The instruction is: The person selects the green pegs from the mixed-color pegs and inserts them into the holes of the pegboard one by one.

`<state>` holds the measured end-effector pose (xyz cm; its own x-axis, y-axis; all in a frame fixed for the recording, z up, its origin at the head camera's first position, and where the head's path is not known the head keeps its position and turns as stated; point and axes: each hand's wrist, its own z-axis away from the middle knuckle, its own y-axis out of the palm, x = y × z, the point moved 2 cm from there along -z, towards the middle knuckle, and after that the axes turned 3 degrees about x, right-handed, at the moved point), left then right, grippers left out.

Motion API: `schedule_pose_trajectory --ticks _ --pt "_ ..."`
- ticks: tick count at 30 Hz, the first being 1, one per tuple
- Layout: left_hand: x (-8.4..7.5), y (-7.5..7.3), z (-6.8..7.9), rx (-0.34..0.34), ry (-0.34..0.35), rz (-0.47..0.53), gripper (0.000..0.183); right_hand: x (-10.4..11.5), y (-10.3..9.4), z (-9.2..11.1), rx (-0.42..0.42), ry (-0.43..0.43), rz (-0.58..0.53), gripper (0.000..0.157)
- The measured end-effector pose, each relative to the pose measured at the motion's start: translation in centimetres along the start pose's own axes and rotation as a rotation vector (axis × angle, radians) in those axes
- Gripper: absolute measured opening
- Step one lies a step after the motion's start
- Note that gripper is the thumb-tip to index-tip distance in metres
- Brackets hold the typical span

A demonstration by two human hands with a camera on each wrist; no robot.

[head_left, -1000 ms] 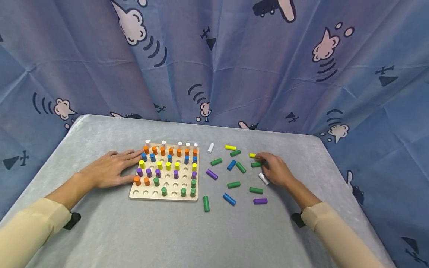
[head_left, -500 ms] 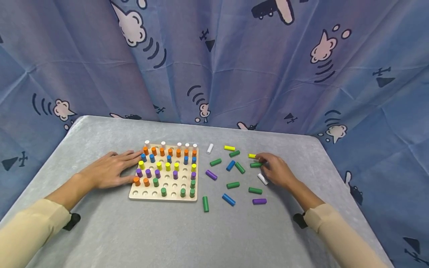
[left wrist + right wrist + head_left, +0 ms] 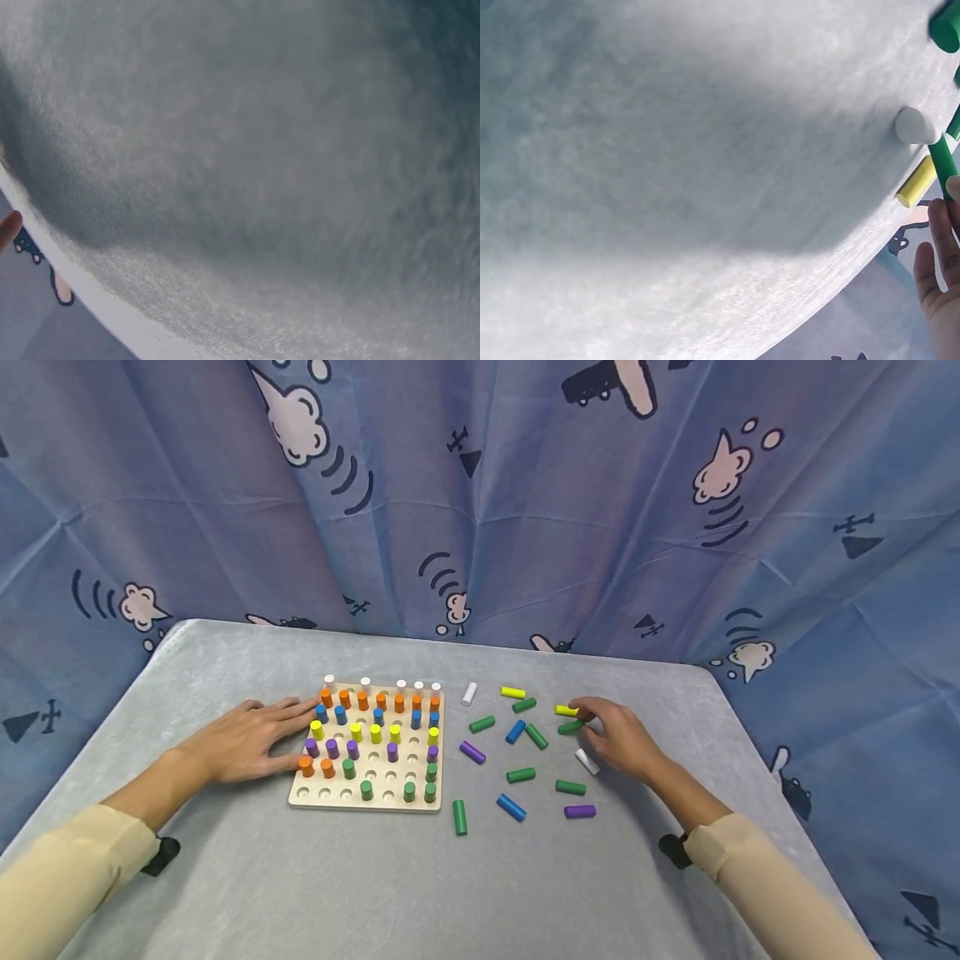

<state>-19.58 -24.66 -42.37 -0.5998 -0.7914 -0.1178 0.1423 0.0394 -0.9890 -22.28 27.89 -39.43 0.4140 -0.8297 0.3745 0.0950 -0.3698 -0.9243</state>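
Observation:
A wooden pegboard [image 3: 337,806] in the head view carries rows of white, orange, blue, yellow, purple and green pegs, with several bare holes, mostly towards the front. My left hand [image 3: 247,742] lies with spread fingers touching the board's left edge. To the right, my right hand [image 3: 624,745] pinches a green peg [image 3: 571,727] between thumb and fingers. The right wrist view also catches this green peg [image 3: 943,165] at the fingertips. Close by lie a yellow peg [image 3: 566,710] and a white peg [image 3: 587,762]. The left wrist view shows mostly tabletop and one fingertip.
Loose pegs are scattered right of the board, among them a blue peg [image 3: 512,807], a purple peg [image 3: 580,812], a green peg [image 3: 460,817] and a yellow peg [image 3: 513,692]. Behind the grey table [image 3: 322,885] hangs a patterned blue curtain [image 3: 525,568].
The right fingers have taken hold of the green peg, which is now tilted and shifted slightly left. The left hand has stayed at the board.

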Motion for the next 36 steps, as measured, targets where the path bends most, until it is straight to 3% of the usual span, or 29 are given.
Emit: schedule_pose_trajectory --ticks 9,16,27,36 --pt "0.0 0.0 0.0 0.001 0.005 0.006 0.076 0.6 0.1 -0.6 -0.008 -0.020 -0.015 0.039" --pt "-0.2 0.0 0.0 0.005 0.003 0.017 0.076 1.1 0.4 -1.0 -0.062 -0.037 -0.049 0.036" --pt "-0.1 -0.1 0.0 0.005 0.004 0.015 0.075 2.2 1.0 -1.3 -0.074 -0.003 -0.098 0.036" --pt "-0.2 -0.2 0.0 0.001 0.004 0.018 0.075 5.3 1.1 -1.8 -0.086 -0.111 -0.118 0.038"
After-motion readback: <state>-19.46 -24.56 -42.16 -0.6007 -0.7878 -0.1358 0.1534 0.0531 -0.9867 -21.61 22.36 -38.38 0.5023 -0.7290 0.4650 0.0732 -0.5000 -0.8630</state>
